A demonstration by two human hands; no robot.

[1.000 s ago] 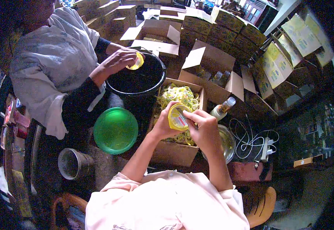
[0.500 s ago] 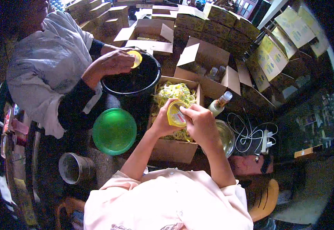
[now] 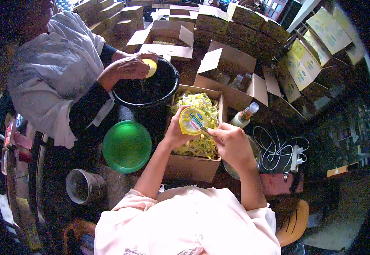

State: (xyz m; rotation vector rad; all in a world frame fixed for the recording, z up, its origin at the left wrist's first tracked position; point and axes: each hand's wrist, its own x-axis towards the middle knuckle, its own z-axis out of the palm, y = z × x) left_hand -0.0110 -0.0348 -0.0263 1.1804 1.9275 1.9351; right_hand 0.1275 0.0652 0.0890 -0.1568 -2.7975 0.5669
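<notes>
In my left hand (image 3: 174, 132) is a round yellow plastic tub (image 3: 191, 119), its printed lid face turned up toward me. My right hand (image 3: 234, 143) pinches a small dark blade (image 3: 204, 129), whose tip lies at the right edge of the lid. Most of its handle is hidden in my fingers. Both hands are above an open cardboard box (image 3: 192, 166) heaped with yellow-and-white shredded strips (image 3: 193, 102).
At the left a person's hand (image 3: 129, 68) holds a yellow round piece over a black bucket (image 3: 177, 83). A green basin (image 3: 126, 146) and grey bucket (image 3: 83, 187) stand nearby. Right are a bottle (image 3: 243, 114), metal bowl (image 3: 256, 155), white cable (image 3: 274, 144) and open cartons (image 3: 227, 57).
The tub has tilted so its lid faces up more fully. My right hand has drawn back to the right and lower, uncovering the blade. The other person's yellow piece has turned.
</notes>
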